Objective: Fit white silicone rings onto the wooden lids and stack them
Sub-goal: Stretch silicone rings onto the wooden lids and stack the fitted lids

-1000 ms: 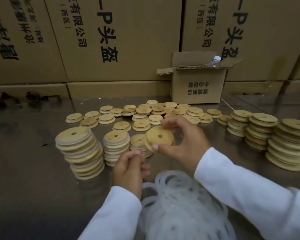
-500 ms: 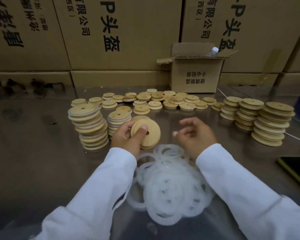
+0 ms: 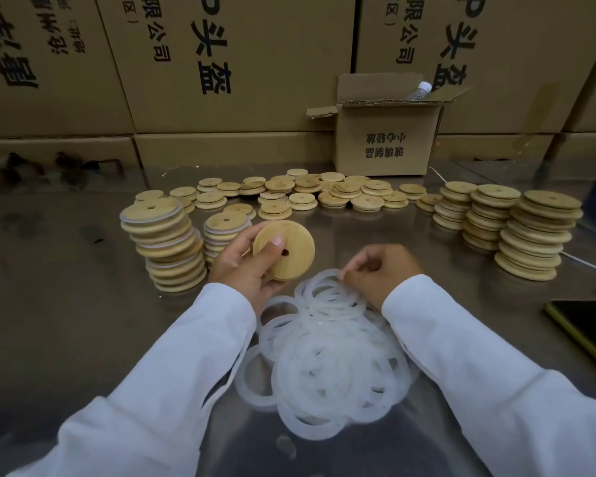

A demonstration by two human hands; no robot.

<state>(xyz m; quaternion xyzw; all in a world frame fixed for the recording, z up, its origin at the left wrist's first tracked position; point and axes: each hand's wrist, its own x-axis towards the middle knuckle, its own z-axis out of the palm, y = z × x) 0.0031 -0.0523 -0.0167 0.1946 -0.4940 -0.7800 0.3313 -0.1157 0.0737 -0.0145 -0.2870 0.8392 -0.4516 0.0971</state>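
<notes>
My left hand (image 3: 246,266) grips a round wooden lid (image 3: 289,256) with a small centre hole, thumb on its face, tilted up toward me. My right hand (image 3: 381,270) has its fingers curled and pinches the top edge of a white silicone ring (image 3: 327,287) at the far side of the ring pile (image 3: 327,366) in front of me. Two stacks of lids with white rings fitted, one taller (image 3: 166,242) and one shorter (image 3: 224,235), stand to the left. Loose bare lids (image 3: 324,194) lie scattered further back.
Three stacks of bare wooden lids (image 3: 516,228) stand at the right. A small open cardboard box (image 3: 386,132) with a plastic bottle (image 3: 418,91) in it sits at the back, against a wall of large cartons (image 3: 221,63). A dark flat device (image 3: 589,325) lies at the right edge.
The lid passed from my right hand to my left hand. My right hand came down onto the ring pile and pinched a ring. The camera tilted downward.
</notes>
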